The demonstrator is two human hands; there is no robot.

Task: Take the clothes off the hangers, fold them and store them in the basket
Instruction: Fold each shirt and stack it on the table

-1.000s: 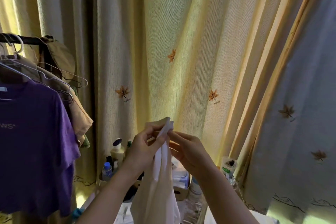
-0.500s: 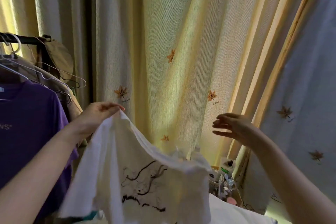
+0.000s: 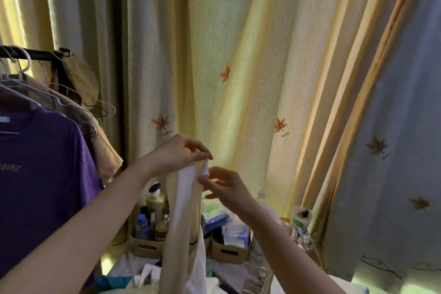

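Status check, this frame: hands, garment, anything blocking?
Left hand pinches white shirt top. Right hand touching same spot, grip unclear. Shirt hangs in narrow strip. Purple shirt on hanger, left side.

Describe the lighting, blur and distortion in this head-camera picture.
Head view: backlit, daylight glowing through the yellow curtain, leaving the purple T-shirt dim; head view: the curtain's right part turns bluish-grey; head view: the wide-angle lens leans the folds outward near the edges; head view: left hand, right hand and white garment look fairly sharp, no glare.
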